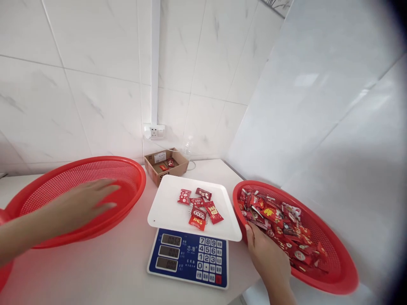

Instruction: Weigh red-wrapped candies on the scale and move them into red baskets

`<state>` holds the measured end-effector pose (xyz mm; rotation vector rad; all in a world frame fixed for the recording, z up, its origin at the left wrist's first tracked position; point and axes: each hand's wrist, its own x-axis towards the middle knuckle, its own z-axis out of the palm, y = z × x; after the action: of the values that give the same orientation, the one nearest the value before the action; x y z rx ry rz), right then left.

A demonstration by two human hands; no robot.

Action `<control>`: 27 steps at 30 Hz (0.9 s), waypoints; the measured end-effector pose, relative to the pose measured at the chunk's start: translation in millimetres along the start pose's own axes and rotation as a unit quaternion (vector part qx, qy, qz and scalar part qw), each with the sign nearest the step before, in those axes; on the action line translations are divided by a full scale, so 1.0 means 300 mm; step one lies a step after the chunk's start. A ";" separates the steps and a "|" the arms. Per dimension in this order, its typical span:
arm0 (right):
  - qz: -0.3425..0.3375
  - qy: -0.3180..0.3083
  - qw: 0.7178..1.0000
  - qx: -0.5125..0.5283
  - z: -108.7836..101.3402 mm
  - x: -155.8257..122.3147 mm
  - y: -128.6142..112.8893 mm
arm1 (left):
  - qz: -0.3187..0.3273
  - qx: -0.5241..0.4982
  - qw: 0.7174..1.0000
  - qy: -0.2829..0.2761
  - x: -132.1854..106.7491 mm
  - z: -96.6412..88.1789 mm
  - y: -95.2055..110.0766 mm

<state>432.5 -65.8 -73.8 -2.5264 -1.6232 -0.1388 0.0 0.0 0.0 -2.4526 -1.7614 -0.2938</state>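
My left hand (79, 205) is over the left red plastic basket (127, 163), fingers stretched out and slightly blurred, with nothing in them. My right hand (267, 254) grips the near rim of the right red basket (337, 258). Its thumb lies along the rim; the other fingers are mostly hidden. Many small wrapped candies (282, 224) in red and dark wrappers fill this basket, which looks tilted. Between the hands stands a digital scale (187, 258), with several candies (200, 207) grouped on its white tray (168, 199). The top display seems to read 0.052.
A small open cardboard box (152, 171) with a few candies inside stands behind the scale. A clear plastic bottle (188, 146) is beside it, near the wall socket (155, 132). Tiled walls border the white table (121, 271) at the back and right.
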 end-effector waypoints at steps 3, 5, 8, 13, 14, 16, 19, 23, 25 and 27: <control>0.001 0.003 1.000 0.002 -0.005 -0.001 -0.004 | 0.099 -0.034 0.990 -0.094 0.095 0.031 0.162; -0.002 0.005 1.000 0.000 -0.006 -0.003 -0.003 | 0.148 -0.059 0.979 -0.127 0.174 0.059 0.280; -0.009 0.002 1.000 0.004 -0.003 -0.003 0.003 | 0.196 -0.087 0.966 -0.144 0.279 0.103 0.403; -0.018 0.004 1.000 0.015 0.012 0.001 0.016 | 0.231 -0.091 0.957 -0.152 0.359 0.178 0.451; -0.019 0.004 1.000 0.017 0.015 0.001 0.018 | 0.231 -0.085 0.958 -0.149 0.361 0.189 0.449; -0.020 0.004 1.000 0.017 0.020 0.002 0.020 | 0.222 -0.068 0.963 -0.138 0.356 0.200 0.438; -0.020 0.011 1.000 0.012 0.021 0.002 0.019 | 0.199 -0.032 0.973 -0.117 0.327 0.177 0.395; -0.024 0.017 0.999 0.012 0.015 0.000 0.015 | 0.135 0.030 0.989 -0.061 0.266 0.097 0.275; -0.025 0.020 0.999 0.010 0.012 -0.001 0.014 | 0.085 0.063 0.994 -0.033 0.236 0.062 0.198; -0.022 0.022 1.000 0.005 0.012 0.000 0.013 | 0.042 0.088 0.995 -0.018 0.211 0.045 0.128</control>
<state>435.9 -66.9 -77.7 -2.4633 -1.6594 -0.1878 57.1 49.0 1.7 -2.4119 -1.6168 -0.0844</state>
